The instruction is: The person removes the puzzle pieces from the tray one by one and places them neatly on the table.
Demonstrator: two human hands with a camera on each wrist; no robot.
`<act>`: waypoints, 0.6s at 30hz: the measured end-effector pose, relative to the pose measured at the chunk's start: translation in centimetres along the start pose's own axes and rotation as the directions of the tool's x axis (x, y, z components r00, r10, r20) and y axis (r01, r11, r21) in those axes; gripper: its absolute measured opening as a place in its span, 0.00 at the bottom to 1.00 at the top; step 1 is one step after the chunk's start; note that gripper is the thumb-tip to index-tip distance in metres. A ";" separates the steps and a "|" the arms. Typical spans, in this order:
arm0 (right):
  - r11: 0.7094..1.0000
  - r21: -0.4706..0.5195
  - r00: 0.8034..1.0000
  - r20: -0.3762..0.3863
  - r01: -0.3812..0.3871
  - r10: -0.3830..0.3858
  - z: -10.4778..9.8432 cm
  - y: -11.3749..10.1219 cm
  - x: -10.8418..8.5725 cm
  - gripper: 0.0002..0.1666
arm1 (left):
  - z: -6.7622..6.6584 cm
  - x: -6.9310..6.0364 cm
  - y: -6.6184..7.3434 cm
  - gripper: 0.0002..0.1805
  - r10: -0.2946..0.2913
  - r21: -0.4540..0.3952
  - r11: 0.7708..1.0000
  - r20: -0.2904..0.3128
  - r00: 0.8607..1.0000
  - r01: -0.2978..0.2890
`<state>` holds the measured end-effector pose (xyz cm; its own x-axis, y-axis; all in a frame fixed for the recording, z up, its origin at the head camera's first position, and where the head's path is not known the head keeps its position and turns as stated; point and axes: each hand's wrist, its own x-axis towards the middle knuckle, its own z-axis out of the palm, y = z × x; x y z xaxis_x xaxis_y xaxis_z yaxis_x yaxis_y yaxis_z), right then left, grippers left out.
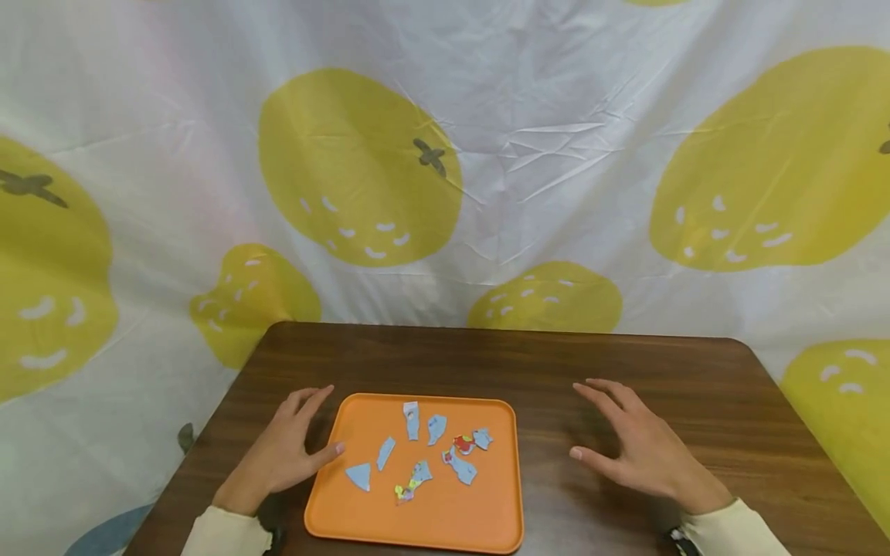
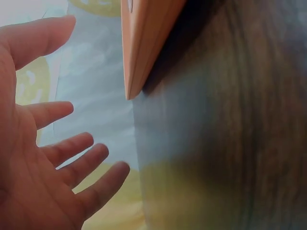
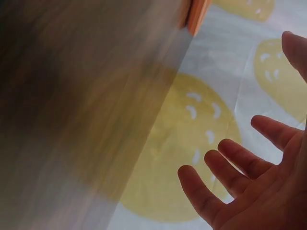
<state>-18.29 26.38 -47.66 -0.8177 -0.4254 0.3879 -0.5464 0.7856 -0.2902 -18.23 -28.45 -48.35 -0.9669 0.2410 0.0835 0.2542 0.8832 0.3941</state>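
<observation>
An orange tray (image 1: 459,517) lies on the dark wooden table. Scattered over it are several small, flat, irregular light-blue pieces, among them a triangular piece (image 1: 358,476), a narrow piece (image 1: 385,453) and one with a red patch (image 1: 463,444). My left hand (image 1: 281,452) is at the tray's left side, its thumb tip above the rim in the head view; the left wrist view shows this hand (image 2: 53,163) with spread fingers, holding nothing. To the right of the tray, my right hand (image 1: 643,448) hovers over the table, fingers spread and palm bare in the right wrist view.
The brown table (image 1: 556,359) reaches back to a hanging white cloth (image 1: 528,154) printed with big yellow fruit, which also runs along both sides. Pale sleeves (image 1: 225,533) cover both forearms. The tray's edge (image 3: 196,17) shows at the top of the right wrist view.
</observation>
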 end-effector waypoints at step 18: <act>0.922 0.378 0.995 0.006 0.088 -0.097 3.1 -3.8 2.9 0.37 | 0.8 0.7 -0.1 0.42 -0.007 -0.171 0.985 0.068 0.998 0.018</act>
<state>-19.14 20.77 -48.17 -0.7619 -0.5020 0.4092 -0.6437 0.5172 -0.5641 -18.89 -28.05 -49.07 -0.9649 0.2618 0.0189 0.2293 0.8057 0.5461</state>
